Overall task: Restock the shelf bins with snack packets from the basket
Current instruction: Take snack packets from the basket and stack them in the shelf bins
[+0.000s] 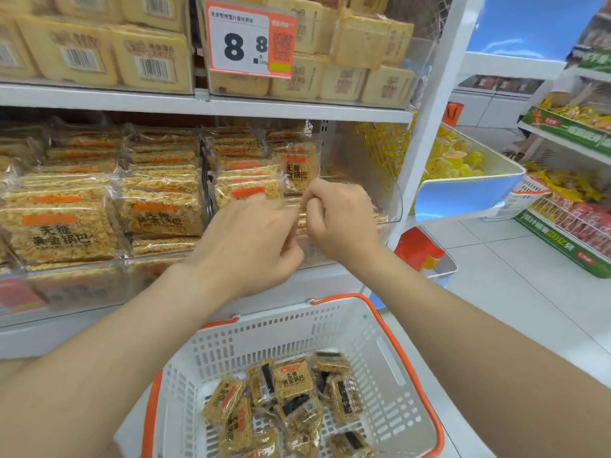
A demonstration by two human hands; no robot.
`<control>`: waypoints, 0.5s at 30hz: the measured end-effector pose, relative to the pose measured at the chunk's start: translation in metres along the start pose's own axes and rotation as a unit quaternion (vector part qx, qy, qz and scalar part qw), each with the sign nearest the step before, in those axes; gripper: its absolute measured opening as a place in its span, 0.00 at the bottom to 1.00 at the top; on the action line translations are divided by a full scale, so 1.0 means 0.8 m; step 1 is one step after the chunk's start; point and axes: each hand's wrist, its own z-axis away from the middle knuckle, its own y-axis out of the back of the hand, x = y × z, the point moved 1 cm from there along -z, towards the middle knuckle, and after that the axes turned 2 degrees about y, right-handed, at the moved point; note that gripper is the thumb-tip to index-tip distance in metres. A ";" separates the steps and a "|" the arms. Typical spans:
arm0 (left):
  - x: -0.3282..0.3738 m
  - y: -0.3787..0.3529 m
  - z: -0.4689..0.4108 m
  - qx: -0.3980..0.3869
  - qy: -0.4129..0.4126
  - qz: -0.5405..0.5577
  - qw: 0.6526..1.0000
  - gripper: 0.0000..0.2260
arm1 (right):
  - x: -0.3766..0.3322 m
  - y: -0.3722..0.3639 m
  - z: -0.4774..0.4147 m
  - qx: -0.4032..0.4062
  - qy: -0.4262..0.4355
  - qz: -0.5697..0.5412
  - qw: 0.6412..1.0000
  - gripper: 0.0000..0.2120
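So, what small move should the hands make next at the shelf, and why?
Probably lower the packet into the right bin and let go. The left hand and right hand seem to pinch it just above the bin's front edge, and spare packets wait in the basket.

- We cannot see the fingertips of the left hand (pixel 251 239); they curl under it.
- The right hand (pixel 337 213) hides whatever its own knuckles may pinch.
- Between the hands, a packet (pixel 301 223) is only a blurred sliver.
- Below the hands, the picture's bottom edge cuts off the basket (pixel 297 335).
- Above them, the price tag (pixel 244 38) carries print too small to read.
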 end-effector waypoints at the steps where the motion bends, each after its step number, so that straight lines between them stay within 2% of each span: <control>1: 0.002 -0.002 0.003 -0.063 0.006 0.011 0.998 0.08 | 0.000 0.003 0.013 -0.020 0.037 0.010 0.999 0.12; 3: 0.004 -0.010 0.009 -0.213 -0.012 0.008 0.977 0.09 | 0.004 0.005 0.044 -0.082 0.106 0.030 0.991 0.10; 5: 0.006 -0.029 0.018 -0.351 -0.027 0.003 0.936 0.08 | 0.011 0.003 0.076 -0.185 0.133 0.054 0.972 0.10; 6: 0.008 -0.041 0.022 -0.412 -0.024 -0.002 0.911 0.10 | 0.015 -0.002 0.092 -0.271 0.117 0.073 0.953 0.11; 8: 0.012 -0.069 0.028 -0.493 -0.013 -0.027 0.870 0.17 | 0.027 -0.018 0.127 -0.466 0.036 0.121 0.876 0.16; 9: 0.014 -0.084 0.031 -0.515 -0.014 -0.039 0.856 0.18 | 0.033 -0.027 0.147 -0.545 -0.007 0.133 0.828 0.20; 11: 0.017 -0.116 0.035 -0.535 -0.022 -0.058 0.843 0.16 | 0.041 -0.043 0.187 -0.639 -0.069 0.140 0.753 0.23; 13: 0.020 -0.140 0.041 -0.536 -0.029 -0.066 0.841 0.18 | 0.043 -0.058 0.225 -0.686 -0.109 0.143 0.705 0.21; 15: 0.024 -0.157 0.046 -0.539 -0.035 -0.073 0.838 0.18 | 0.040 -0.075 0.259 -0.711 -0.134 0.139 0.676 0.17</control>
